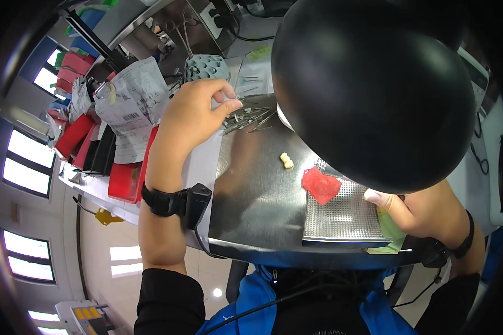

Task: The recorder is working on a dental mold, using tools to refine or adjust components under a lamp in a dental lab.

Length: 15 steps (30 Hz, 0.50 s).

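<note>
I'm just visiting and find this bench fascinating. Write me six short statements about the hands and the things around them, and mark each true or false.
1. The left hand is close to the heap of thin metal tools. True.
2. The right hand is at the right side of the dimpled metal plate. True.
3. The small yellowish piece lies to the left of the red piece. True.
4. The red piece lies well apart from the dimpled metal plate. False: it overlaps the plate.
5. The left wrist is bare. False: a black strapped device is on it.
6. Both hands are in full view. False: a large black dome hides part of the right hand.
</note>
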Each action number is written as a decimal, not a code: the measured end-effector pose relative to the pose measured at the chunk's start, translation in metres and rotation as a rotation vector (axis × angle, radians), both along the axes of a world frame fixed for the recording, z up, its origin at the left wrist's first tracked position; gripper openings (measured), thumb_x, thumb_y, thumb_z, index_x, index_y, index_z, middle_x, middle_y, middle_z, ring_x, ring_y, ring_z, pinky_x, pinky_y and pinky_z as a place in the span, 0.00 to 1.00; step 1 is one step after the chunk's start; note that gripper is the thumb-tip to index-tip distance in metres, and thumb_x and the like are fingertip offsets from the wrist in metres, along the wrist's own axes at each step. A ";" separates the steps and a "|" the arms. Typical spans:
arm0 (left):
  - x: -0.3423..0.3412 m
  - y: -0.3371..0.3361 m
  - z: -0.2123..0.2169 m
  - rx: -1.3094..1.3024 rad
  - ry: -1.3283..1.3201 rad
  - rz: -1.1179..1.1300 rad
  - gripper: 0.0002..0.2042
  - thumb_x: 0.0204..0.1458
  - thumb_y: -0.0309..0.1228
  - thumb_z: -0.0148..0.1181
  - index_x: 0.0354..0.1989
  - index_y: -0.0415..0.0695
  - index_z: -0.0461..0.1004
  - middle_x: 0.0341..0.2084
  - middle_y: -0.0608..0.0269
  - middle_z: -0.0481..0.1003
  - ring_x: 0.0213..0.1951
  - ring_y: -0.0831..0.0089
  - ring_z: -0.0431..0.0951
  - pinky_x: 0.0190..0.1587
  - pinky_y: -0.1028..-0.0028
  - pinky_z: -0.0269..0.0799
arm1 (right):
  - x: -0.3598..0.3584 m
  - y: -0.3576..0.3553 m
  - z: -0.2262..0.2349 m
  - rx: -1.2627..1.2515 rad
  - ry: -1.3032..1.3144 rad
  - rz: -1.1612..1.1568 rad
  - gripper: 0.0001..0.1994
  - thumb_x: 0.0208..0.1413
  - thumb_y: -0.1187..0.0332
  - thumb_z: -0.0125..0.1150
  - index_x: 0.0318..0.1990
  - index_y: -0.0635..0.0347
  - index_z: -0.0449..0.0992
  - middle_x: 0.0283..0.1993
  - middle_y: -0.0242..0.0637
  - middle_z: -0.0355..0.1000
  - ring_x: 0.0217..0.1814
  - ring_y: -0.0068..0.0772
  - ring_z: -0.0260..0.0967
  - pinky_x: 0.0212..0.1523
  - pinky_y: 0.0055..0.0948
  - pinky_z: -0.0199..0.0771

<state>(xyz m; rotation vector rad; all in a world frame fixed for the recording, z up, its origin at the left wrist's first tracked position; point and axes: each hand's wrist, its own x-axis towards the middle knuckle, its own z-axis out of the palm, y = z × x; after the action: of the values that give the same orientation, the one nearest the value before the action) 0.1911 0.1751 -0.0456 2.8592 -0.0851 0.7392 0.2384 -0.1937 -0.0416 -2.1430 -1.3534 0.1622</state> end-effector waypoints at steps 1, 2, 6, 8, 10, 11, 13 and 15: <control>-0.002 0.001 0.003 -0.012 0.092 0.108 0.12 0.53 0.40 0.69 0.30 0.43 0.83 0.24 0.55 0.79 0.27 0.57 0.78 0.34 0.61 0.74 | 0.001 0.000 -0.001 0.018 -0.029 0.016 0.10 0.59 0.67 0.66 0.43 0.63 0.84 0.37 0.43 0.82 0.38 0.45 0.79 0.43 0.37 0.78; -0.003 0.002 0.005 -0.025 0.183 0.216 0.13 0.53 0.41 0.70 0.30 0.43 0.83 0.25 0.55 0.80 0.29 0.56 0.81 0.36 0.60 0.75 | 0.001 0.000 -0.002 0.036 -0.058 0.032 0.10 0.58 0.67 0.67 0.42 0.64 0.84 0.37 0.43 0.82 0.38 0.45 0.79 0.43 0.37 0.78; -0.011 0.002 0.007 -0.069 0.409 0.422 0.14 0.52 0.43 0.70 0.31 0.43 0.84 0.27 0.54 0.83 0.33 0.56 0.84 0.39 0.61 0.77 | 0.003 0.000 -0.005 0.078 -0.172 0.069 0.10 0.58 0.67 0.66 0.42 0.65 0.84 0.38 0.43 0.81 0.39 0.45 0.79 0.44 0.37 0.78; -0.012 0.012 0.001 -0.078 0.413 0.416 0.15 0.53 0.43 0.69 0.31 0.42 0.84 0.27 0.52 0.83 0.34 0.54 0.84 0.41 0.61 0.78 | 0.002 0.001 -0.005 0.089 -0.124 0.058 0.11 0.57 0.67 0.66 0.42 0.65 0.84 0.38 0.43 0.81 0.39 0.46 0.78 0.45 0.38 0.77; -0.008 0.009 0.000 -0.081 0.431 0.412 0.15 0.53 0.43 0.69 0.31 0.42 0.84 0.27 0.52 0.83 0.34 0.54 0.84 0.42 0.61 0.78 | 0.002 0.000 -0.005 0.081 -0.112 0.051 0.11 0.57 0.67 0.66 0.41 0.66 0.84 0.38 0.43 0.81 0.40 0.47 0.78 0.45 0.38 0.77; -0.006 0.008 -0.001 -0.083 0.448 0.413 0.15 0.53 0.43 0.69 0.31 0.41 0.84 0.27 0.52 0.83 0.34 0.54 0.84 0.42 0.61 0.78 | 0.002 -0.001 -0.005 0.074 -0.101 0.048 0.11 0.57 0.67 0.66 0.41 0.66 0.84 0.38 0.44 0.81 0.40 0.47 0.78 0.46 0.39 0.77; -0.004 0.008 -0.004 -0.063 0.447 0.404 0.15 0.53 0.43 0.69 0.31 0.41 0.84 0.28 0.52 0.83 0.35 0.54 0.84 0.43 0.61 0.78 | 0.003 0.000 -0.006 0.069 -0.086 0.050 0.11 0.57 0.67 0.66 0.41 0.66 0.84 0.38 0.44 0.81 0.40 0.48 0.77 0.46 0.40 0.76; -0.005 0.010 -0.006 -0.021 0.439 0.388 0.15 0.52 0.42 0.69 0.32 0.41 0.83 0.29 0.52 0.83 0.37 0.54 0.84 0.44 0.60 0.78 | 0.004 0.000 -0.006 0.080 -0.084 0.059 0.11 0.57 0.68 0.66 0.41 0.67 0.84 0.38 0.45 0.81 0.40 0.48 0.77 0.46 0.40 0.76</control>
<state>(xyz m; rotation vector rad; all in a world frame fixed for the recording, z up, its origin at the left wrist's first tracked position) 0.1860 0.1850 -0.0518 2.9729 0.5449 0.1460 0.2419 -0.1934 -0.0477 -2.0655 -1.4477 0.0407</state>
